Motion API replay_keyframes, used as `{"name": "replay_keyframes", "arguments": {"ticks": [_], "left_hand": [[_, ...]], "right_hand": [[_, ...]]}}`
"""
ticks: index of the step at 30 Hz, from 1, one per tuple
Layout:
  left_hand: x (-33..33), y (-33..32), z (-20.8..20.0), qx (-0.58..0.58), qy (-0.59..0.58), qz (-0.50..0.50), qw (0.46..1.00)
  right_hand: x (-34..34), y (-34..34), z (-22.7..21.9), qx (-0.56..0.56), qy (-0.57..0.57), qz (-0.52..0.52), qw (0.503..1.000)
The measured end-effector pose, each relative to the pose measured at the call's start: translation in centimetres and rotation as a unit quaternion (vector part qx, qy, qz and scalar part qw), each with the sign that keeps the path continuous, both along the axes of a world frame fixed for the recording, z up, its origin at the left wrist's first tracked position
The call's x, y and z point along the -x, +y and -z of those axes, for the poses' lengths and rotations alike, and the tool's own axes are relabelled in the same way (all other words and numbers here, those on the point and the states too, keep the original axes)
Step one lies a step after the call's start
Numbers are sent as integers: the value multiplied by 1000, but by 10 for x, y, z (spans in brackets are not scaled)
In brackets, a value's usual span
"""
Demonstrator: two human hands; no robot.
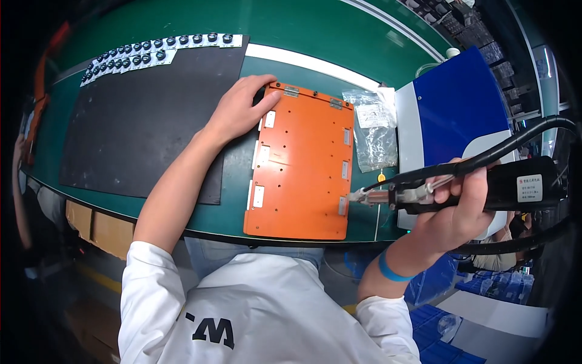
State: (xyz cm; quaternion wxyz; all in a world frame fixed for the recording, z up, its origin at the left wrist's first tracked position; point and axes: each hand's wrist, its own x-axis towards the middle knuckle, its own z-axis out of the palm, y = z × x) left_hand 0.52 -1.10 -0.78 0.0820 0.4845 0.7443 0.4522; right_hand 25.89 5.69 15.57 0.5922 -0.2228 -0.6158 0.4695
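Note:
An orange metal panel with small holes lies flat at the table's near edge. Two hinges sit along its far end, and pale rectangular plates line both long sides. My left hand grips the far left corner, thumb on top and fingers along the edge. In my right hand is a black powered screwdriver, fed by a thick black hose. It lies nearly level, its tip at the lower plate on the panel's right side; whether it touches cannot be made out.
A dark mat covers the left of the green table, with strips of black round parts along its far edge. Right of the panel lie a clear plastic bag and a blue-and-white machine. Another person's arm shows far left.

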Motion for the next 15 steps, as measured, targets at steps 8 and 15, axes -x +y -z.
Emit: {"name": "replay_keyframes", "arguments": {"ticks": [8, 15], "left_hand": [[1, -1, 1, 13, 11, -6, 1000], [1, -1, 0, 15, 7, -8, 1000]], "right_hand": [[2, 32, -5, -24, -14, 40, 999], [-10, 28, -30, -104, 14, 29, 994]]}}
